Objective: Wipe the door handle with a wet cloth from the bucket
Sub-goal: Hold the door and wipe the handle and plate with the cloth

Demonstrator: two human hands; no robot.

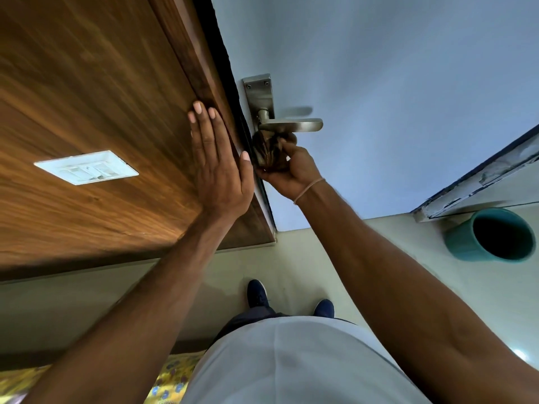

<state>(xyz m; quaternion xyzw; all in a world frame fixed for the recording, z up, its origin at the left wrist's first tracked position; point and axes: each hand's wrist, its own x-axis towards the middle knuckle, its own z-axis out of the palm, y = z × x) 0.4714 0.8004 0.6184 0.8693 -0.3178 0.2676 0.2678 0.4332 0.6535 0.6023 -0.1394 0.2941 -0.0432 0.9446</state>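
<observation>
A brushed-metal lever door handle (294,125) sticks out from its long backplate (259,93) on a pale blue door. My right hand (291,170) is closed around a bunched dark brown cloth (267,153), pressed against the plate just under the lever. My left hand (217,167) lies flat, fingers together and straight, on the wooden frame beside the door edge. A teal bucket (493,234) stands on the floor at the right, its inside dark.
A white switch plate (87,167) is set in the wood panel at left. A window or door sill (478,182) runs behind the bucket. My two dark shoes (258,293) stand on the pale floor. A yellow patterned fabric (172,377) lies at the bottom left.
</observation>
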